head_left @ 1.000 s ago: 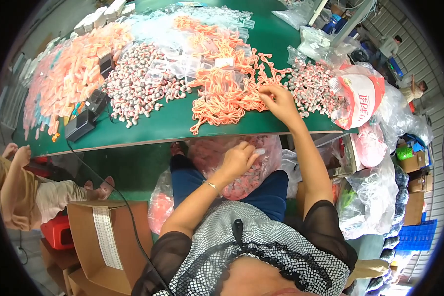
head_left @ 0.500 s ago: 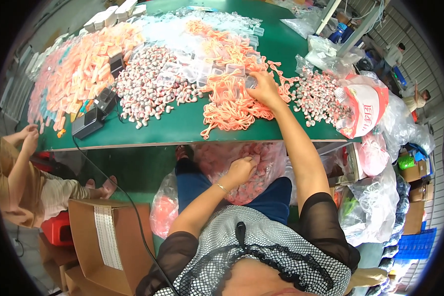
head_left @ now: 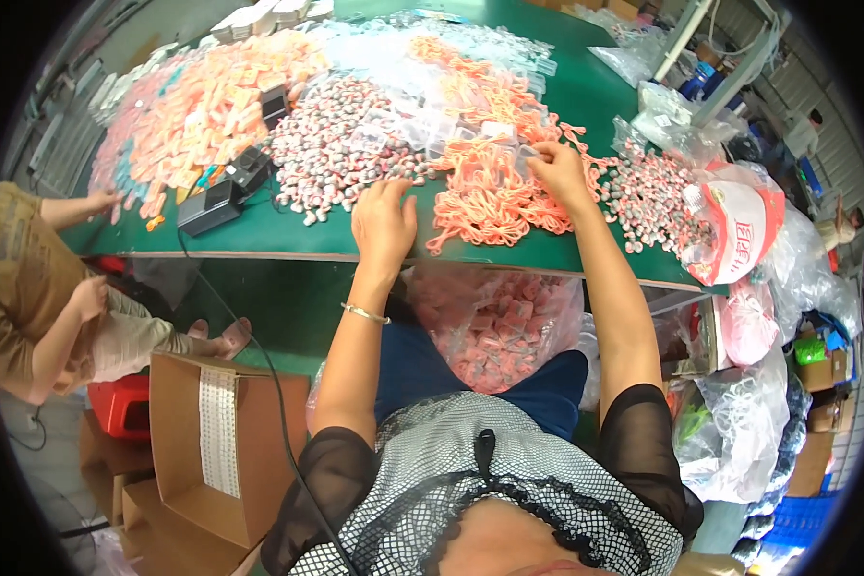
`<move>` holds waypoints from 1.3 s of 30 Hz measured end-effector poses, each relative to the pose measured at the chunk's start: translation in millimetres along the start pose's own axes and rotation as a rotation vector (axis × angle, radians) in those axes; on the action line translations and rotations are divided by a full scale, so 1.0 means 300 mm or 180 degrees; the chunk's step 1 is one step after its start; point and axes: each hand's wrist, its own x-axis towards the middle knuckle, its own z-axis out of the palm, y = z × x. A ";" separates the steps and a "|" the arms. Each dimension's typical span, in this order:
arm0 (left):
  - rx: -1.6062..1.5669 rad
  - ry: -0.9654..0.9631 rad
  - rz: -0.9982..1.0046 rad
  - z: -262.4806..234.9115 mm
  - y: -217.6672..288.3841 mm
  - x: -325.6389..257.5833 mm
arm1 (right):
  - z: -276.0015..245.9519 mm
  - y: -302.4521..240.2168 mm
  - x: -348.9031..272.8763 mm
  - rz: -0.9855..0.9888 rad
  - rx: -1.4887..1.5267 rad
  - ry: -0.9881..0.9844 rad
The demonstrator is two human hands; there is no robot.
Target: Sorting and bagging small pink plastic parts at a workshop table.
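Across the upper view, the green table (head_left: 586,96), running out of sight at the top. Below its near edge, between the knees, a clear bag (head_left: 504,336) of pinkish pieces, top partly hidden by the tabletop.

On the table, the heap of peach cords (head_left: 485,216), longer than wide. Points away from the body along its long axis, far end leaning left and blending into pale clear plastic. Broadens near the front edge, with one loop aimed toward the front left. Lies between the hands: just right of the left one, reaching under the right one. Hard to trace, the single cords in the tangle.

Farther left, the heap of grey-and-red pieces (head_left: 326,134), slanting away from the front edge. Right of the cords, a smaller heap of similar pieces (head_left: 648,197), beside a red-and-white bag (head_left: 749,221).

Well apart from each other, the two hands. Left hand (head_left: 384,226) palm down, fingers extended and thumb parted, fingertips at the near edge of the grey-and-red heap; cannot tell whether touching. Right hand (head_left: 557,173) over the right side of the cords, fingers bent, fingertips at a small clear plastic piece (head_left: 525,162); cannot tell whether pinched.
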 end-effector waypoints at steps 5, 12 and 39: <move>0.0723 -0.0219 -0.0147 0.011 -0.111 0.024 | -0.031 -0.097 -0.046 0.0394 0.1827 -0.0067; 0.1139 0.0069 0.0140 0.108 -0.160 0.057 | -0.139 -0.077 -0.229 -0.0985 0.1263 0.0639; 0.0826 -0.0433 0.0291 0.043 -0.115 0.017 | -0.326 0.008 -0.580 -0.1560 -0.1385 0.0716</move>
